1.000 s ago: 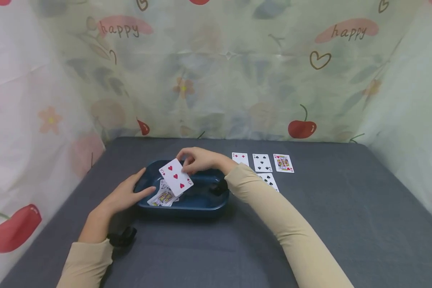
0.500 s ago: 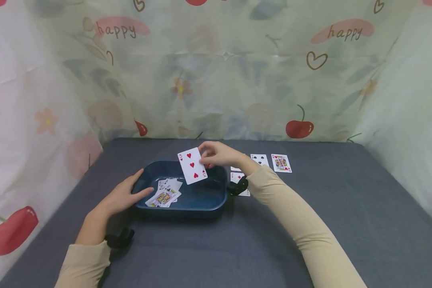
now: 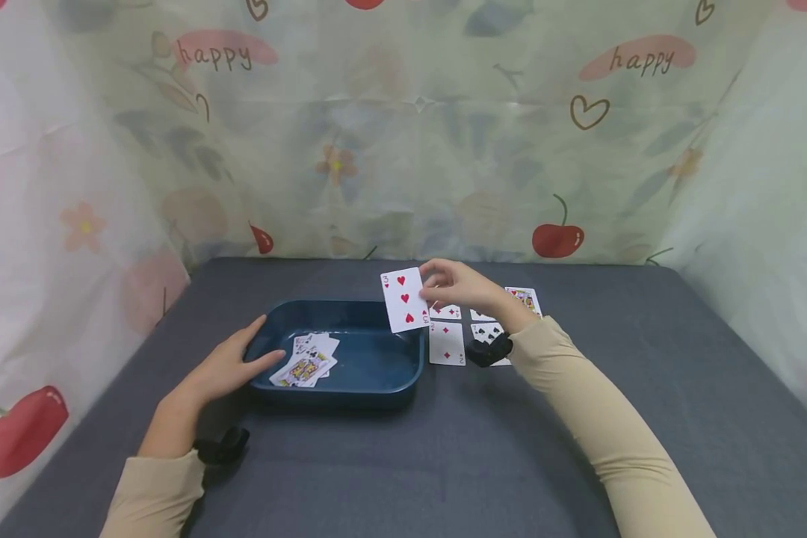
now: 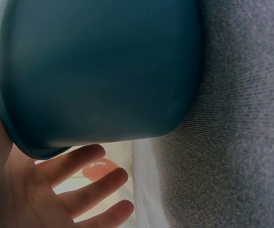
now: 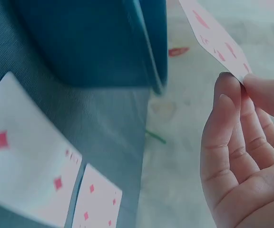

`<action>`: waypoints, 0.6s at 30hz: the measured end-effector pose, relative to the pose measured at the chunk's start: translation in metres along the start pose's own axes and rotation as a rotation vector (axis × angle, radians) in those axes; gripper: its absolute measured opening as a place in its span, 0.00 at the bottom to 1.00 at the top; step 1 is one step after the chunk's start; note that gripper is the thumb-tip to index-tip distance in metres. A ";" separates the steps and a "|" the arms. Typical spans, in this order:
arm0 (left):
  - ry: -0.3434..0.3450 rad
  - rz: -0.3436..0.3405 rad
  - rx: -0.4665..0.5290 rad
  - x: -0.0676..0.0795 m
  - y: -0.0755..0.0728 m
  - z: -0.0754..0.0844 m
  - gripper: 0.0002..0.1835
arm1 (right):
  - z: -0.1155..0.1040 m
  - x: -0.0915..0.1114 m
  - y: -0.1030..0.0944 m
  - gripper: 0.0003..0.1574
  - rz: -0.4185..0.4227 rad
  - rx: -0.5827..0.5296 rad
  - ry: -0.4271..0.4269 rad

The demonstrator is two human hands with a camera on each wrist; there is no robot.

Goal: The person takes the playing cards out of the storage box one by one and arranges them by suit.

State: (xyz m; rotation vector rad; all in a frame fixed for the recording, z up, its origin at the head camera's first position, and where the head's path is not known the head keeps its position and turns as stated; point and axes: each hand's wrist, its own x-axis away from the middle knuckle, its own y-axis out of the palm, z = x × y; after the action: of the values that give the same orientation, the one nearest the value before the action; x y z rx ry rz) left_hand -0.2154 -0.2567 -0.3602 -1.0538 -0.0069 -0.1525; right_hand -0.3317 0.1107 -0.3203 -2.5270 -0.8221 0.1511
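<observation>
1. On my head cam, the right hand (image 3: 467, 288) pinches a heart card (image 3: 403, 300) by its right edge, btwn thumb and fingertips.
2. That card's up in the air, face to me, over the far right corner of the blue tub (image 3: 336, 391); R wrist cam shows it apart from the tub.
3. Left hand (image 3: 225, 366) rests on the tub's L end, thumb over the rim, other fingers extended and fairly straight.
4. In the tub, toward its L side, I've got a loose card pile (image 3: 307, 365), face card on top.
5. R of the tub, two rows of cards lie face up on the grey worktop (image 3: 350, 471): front row has a diamond card (image 3: 447, 345) and a spade card (image 3: 486, 331); back row has a king (image 3: 524, 299) at its R end.
6. Back-row cards are partly hidden by the hand, so prob. can't read them all.
</observation>
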 end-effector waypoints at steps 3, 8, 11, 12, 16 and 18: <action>0.002 -0.002 0.002 0.000 0.000 0.000 0.48 | 0.008 0.010 -0.010 0.28 0.031 0.002 0.012; 0.008 -0.006 0.005 0.001 -0.001 0.000 0.48 | 0.019 0.026 -0.026 0.29 0.110 -0.012 0.055; 0.010 -0.010 0.006 0.001 -0.001 0.001 0.48 | 0.028 0.034 -0.037 0.29 0.164 -0.007 0.090; 0.010 -0.011 0.007 0.001 -0.002 0.001 0.48 | 0.032 0.037 -0.042 0.30 0.182 0.000 0.104; 0.005 -0.015 0.009 0.001 -0.001 0.001 0.48 | 0.051 0.047 -0.060 0.30 0.264 0.004 0.188; 0.001 -0.016 0.010 0.001 -0.001 0.001 0.48 | 0.060 0.053 -0.069 0.30 0.303 -0.003 0.221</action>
State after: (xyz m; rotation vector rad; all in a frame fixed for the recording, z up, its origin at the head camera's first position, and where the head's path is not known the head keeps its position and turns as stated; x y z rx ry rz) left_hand -0.2145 -0.2566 -0.3585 -1.0441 -0.0152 -0.1679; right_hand -0.3396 0.2145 -0.3389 -2.5982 -0.3525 -0.0324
